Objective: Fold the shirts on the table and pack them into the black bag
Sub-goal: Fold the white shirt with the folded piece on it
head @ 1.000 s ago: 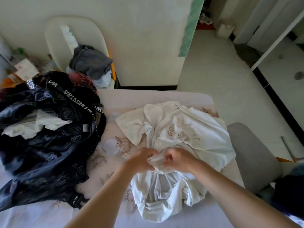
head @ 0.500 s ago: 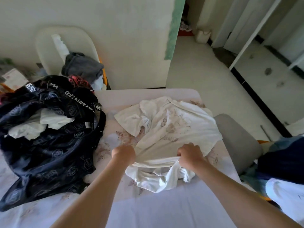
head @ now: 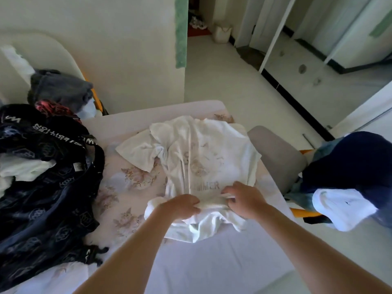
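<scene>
Left hand: fingers curled, gripping a bunched fold at the near edge of the white shirt. Right hand is just beside it, fingertips bent onto the same fold. Looks like a pinch, thumb hidden. Shirt lies crumpled, print up, mid-table. Black bag sits open on the table's left with a white garment inside. Grey chair is past the table's right edge.

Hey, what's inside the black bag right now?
White fabric shows in the open top of the black bag. Anything beneath it is hidden by the bag's dark sides.
</scene>
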A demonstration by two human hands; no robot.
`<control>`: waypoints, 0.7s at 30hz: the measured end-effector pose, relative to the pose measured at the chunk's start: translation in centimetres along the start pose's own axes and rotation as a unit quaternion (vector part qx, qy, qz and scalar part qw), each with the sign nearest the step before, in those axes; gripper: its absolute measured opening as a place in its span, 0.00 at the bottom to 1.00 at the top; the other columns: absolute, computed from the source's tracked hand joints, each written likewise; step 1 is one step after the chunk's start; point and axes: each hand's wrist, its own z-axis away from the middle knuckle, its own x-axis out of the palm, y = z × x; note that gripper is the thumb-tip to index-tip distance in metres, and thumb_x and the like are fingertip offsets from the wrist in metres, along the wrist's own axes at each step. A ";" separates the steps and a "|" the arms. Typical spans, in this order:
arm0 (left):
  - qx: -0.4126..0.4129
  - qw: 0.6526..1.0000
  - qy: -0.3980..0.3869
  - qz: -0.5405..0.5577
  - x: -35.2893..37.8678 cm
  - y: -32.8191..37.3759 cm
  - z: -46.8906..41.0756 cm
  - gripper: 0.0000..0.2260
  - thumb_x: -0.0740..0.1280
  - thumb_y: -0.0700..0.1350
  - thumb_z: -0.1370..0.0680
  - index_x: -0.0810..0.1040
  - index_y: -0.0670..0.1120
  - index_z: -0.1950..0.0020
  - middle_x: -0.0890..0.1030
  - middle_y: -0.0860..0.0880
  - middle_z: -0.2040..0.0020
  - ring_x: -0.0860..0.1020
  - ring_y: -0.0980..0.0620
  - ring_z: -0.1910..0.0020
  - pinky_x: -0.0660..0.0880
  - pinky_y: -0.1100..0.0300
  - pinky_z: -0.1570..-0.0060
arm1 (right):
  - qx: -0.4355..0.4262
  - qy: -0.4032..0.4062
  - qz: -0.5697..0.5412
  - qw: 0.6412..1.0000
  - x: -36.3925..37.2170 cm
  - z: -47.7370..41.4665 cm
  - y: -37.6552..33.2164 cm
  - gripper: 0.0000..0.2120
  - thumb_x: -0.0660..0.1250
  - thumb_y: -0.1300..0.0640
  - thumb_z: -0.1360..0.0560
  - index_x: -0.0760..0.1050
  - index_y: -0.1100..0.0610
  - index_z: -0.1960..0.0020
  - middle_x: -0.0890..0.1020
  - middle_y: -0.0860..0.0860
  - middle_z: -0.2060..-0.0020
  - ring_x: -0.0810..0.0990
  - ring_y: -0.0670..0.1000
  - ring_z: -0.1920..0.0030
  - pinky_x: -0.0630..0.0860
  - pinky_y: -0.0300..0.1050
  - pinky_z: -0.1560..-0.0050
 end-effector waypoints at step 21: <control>-0.071 0.939 0.323 -0.096 -9.6 -8.3 -6.8 0.17 0.61 0.35 0.22 0.76 0.50 0.36 0.72 0.47 0.38 0.72 0.44 0.38 0.71 0.52 0.37 | -0.058 0.027 -0.051 0.997 0.8 -12.4 -12.8 0.33 0.67 0.33 0.31 0.66 0.49 0.33 0.72 0.52 0.42 0.76 0.56 0.43 0.75 0.54 0.43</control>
